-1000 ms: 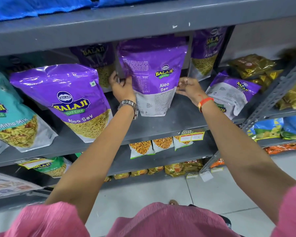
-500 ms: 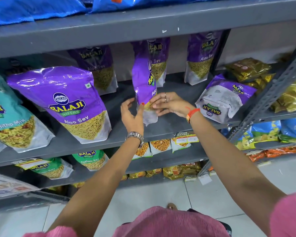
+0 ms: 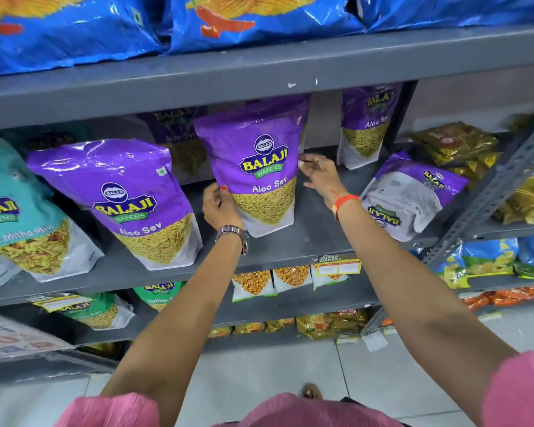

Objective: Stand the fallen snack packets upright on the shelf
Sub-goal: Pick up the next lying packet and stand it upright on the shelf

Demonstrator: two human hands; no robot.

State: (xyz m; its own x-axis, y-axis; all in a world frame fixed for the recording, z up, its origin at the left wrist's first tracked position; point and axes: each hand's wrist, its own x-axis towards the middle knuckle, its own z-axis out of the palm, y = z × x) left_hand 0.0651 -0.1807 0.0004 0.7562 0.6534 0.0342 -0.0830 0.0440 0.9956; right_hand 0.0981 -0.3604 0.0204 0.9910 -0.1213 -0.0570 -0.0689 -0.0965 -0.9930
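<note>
A purple Aloo Sev packet [image 3: 256,167] stands upright on the grey shelf [image 3: 305,241], front label facing me. My left hand [image 3: 221,208] grips its lower left edge, thumb on the front. My right hand [image 3: 319,175] touches its right edge with the fingertips. To the right, another purple packet [image 3: 410,192] lies fallen on its back, tilted, its white rear side up. A larger Aloo Sev packet [image 3: 127,198] stands leaning at the left. Two more purple packets [image 3: 364,124] stand at the back of the shelf.
A teal Mitha Mix packet [image 3: 22,217] stands at the far left. Gold packets [image 3: 457,143] are heaped at the right beside a slanted metal upright [image 3: 500,180]. Blue chip bags [image 3: 167,20] fill the shelf above. Lower shelves hold green and orange packets.
The packet in my hands was turned from back-facing, through edge-on, to front-facing and now stands on the shelf. My left hand moved to its lower left edge, my right to its right edge.
</note>
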